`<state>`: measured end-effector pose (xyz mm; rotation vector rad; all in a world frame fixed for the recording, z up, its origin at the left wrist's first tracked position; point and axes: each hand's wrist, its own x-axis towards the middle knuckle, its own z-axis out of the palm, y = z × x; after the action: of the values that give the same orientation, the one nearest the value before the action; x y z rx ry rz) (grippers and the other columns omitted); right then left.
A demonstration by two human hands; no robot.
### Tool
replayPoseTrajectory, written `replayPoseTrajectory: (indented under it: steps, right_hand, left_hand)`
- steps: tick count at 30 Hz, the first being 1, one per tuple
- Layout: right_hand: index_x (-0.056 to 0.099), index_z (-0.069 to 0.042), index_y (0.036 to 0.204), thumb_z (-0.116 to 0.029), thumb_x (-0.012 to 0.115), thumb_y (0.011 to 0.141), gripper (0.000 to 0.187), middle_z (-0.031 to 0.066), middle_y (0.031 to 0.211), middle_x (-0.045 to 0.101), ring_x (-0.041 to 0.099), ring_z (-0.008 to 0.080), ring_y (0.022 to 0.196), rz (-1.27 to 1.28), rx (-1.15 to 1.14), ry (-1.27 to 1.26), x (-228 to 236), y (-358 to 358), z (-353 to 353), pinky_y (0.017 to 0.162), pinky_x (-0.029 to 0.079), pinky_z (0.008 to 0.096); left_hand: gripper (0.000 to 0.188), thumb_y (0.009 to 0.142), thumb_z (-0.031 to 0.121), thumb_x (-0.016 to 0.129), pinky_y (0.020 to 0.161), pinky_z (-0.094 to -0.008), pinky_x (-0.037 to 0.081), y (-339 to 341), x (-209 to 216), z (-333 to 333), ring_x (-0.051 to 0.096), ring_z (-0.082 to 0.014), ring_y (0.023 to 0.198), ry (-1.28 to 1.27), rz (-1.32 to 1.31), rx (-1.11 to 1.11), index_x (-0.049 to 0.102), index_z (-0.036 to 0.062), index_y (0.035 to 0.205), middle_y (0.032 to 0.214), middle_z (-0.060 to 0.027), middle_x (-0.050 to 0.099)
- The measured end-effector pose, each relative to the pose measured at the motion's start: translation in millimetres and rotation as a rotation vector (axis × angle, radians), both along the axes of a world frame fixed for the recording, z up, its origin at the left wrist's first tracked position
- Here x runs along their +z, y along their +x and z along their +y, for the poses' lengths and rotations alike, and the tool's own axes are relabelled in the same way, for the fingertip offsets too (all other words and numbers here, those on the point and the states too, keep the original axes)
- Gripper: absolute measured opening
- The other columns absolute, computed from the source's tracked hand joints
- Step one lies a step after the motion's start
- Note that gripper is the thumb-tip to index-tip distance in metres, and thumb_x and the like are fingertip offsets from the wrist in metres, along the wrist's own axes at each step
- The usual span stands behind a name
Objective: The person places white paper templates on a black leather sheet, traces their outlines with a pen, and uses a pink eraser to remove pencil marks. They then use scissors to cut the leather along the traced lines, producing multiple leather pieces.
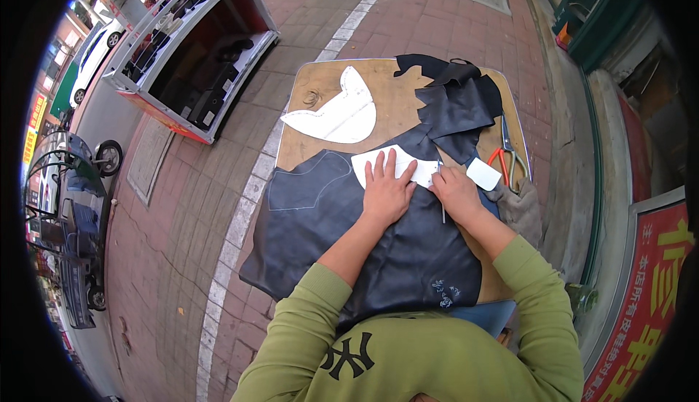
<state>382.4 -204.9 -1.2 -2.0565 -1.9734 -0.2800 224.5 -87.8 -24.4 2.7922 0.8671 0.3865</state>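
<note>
My left hand (388, 192) lies spread and flat on a white pattern piece (360, 166), pressing it against a large sheet of black leather (306, 249). At the pattern's right end my right hand (457, 194) is closed around a slim silver pen (443, 215), its tip close to the pattern's edge. Left of my left hand, a pale curved outline (314, 196) is drawn on the leather. A bigger white curved pattern (342, 118) rests on the wooden tabletop (408, 74) beyond. Scissors with orange handles (498, 159) lie right of my right hand.
Cut black leather scraps (459, 103) are heaped at the far right of the table. A small white card (483, 174) and a grey cloth (518, 209) lie near the right edge. A display cart (196, 60) stands on the brick pavement, a red sign (648, 293) at right.
</note>
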Motion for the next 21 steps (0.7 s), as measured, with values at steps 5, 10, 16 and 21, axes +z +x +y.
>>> replayPoseTrajectory:
  steps: [5,10,16,21]
  right_hand:
    - [0.061,-0.006,0.093,-0.021,0.073,0.078,0.024,0.0085,0.098,0.061,0.060,0.0253,0.090,0.044,-0.009,0.110,-4.1,-2.6,-3.3,0.075,0.051,0.0366]
    - [0.062,-0.005,0.096,-0.017,0.074,0.077,0.026,0.0096,0.100,0.062,0.060,0.0273,0.093,0.124,-0.018,0.194,-7.9,-4.3,-5.0,0.077,0.051,0.0382]
    - [0.063,-0.005,0.095,-0.017,0.074,0.077,0.025,0.0097,0.100,0.062,0.061,0.0274,0.094,0.136,-0.005,0.216,-8.7,-3.7,-4.9,0.077,0.051,0.0382]
    - [0.063,-0.005,0.096,-0.018,0.074,0.077,0.025,0.0092,0.099,0.062,0.061,0.0273,0.094,0.130,-0.005,0.226,-7.6,-4.0,-4.2,0.077,0.051,0.0379]
  left_hand:
    - [0.050,0.095,0.043,0.055,0.114,-0.0588,0.020,-0.7,-0.1,-1.4,0.029,-0.0414,0.141,0.007,-0.021,0.008,0.049,0.0284,0.143,0.152,-0.0196,0.035]
    - [0.051,0.094,0.043,0.055,0.114,-0.0585,0.021,-0.5,0.7,-1.3,0.030,-0.0406,0.141,-0.001,-0.010,0.023,0.049,0.0267,0.142,0.152,-0.0188,0.036]
    - [0.053,0.093,0.045,0.056,0.114,-0.0584,0.021,-0.8,1.5,-2.1,0.032,-0.0385,0.141,-0.003,-0.009,0.051,0.049,0.0253,0.142,0.153,-0.0182,0.037]
    - [0.054,0.093,0.045,0.056,0.114,-0.0581,0.021,-1.8,3.0,-3.1,0.032,-0.0377,0.141,-0.003,-0.020,0.059,0.050,0.0236,0.142,0.152,-0.0184,0.038]
